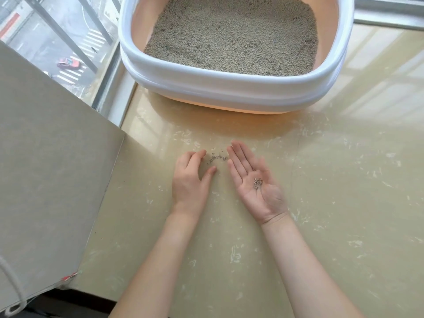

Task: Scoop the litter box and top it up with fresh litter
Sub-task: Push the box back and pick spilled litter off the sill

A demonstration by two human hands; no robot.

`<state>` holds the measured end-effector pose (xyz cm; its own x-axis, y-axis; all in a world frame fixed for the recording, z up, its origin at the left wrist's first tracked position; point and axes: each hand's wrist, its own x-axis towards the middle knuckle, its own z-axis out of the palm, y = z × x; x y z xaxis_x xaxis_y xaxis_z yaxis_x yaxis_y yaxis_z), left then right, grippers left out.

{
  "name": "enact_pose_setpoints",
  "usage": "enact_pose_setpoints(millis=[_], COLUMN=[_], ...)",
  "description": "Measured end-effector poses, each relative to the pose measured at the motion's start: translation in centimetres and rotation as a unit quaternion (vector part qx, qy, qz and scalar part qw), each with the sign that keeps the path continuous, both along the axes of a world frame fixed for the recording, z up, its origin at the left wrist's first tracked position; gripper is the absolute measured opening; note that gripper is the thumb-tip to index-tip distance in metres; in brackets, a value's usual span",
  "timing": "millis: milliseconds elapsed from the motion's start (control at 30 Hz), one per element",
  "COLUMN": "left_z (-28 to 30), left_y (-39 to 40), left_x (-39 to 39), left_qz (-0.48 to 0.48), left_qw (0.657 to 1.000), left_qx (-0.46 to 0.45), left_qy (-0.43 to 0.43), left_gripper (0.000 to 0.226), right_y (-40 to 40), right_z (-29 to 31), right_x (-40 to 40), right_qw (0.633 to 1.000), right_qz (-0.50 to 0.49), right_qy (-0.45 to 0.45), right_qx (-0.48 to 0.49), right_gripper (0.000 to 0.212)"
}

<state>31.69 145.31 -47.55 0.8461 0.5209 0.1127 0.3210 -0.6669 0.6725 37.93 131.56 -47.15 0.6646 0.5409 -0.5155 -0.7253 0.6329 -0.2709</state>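
Two hands hover near the white-rimmed peach plastic litter box [229,88] of level grey granules: left hand [191,177] loosely curled beside spilled pellets [216,157], right hand [254,180] spread, cupping a few; bare tiled floor [344,180] beyond.

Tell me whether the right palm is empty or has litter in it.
Not empty. The right hand lies palm up, fingers straight, with a small cluster of litter granules resting in its hollow.

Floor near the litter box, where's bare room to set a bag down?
The floor right of the right hand lies bare, up to the litter box. Crowded: spilled grains between the hands, with the left hand beside them and a wall at left.
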Motion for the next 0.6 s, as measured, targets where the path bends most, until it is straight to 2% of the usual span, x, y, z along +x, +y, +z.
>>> enact_pose_setpoints(millis=[100,200,333,600], left_z=[-0.2,-0.3,-0.2,0.0], left_y=[0.2,0.5,0.8,-0.5], left_x=[1.1,2.2,3.0,-0.7], left_qz=[-0.031,-0.055,-0.091,0.063], left_qw=[0.999,0.996,0.993,0.995], left_qx=[0.031,0.056,0.061,-0.023], left_qy=[-0.021,-0.031,-0.034,-0.068], left_gripper=[0.020,0.006,0.012,0.035], right_y=[-0.3,-0.4,-0.4,-0.4], right_z=[0.0,-0.2,-0.2,-0.3], right_x=[0.2,0.2,0.2,0.2], right_qw=[0.998,0.997,0.996,0.994], right_qz=[-0.014,-0.012,-0.011,-0.017], right_qy=[0.050,0.058,0.062,0.076], right_qx=[0.036,0.046,0.062,0.073], right_gripper=[0.064,0.069,0.072,0.071])
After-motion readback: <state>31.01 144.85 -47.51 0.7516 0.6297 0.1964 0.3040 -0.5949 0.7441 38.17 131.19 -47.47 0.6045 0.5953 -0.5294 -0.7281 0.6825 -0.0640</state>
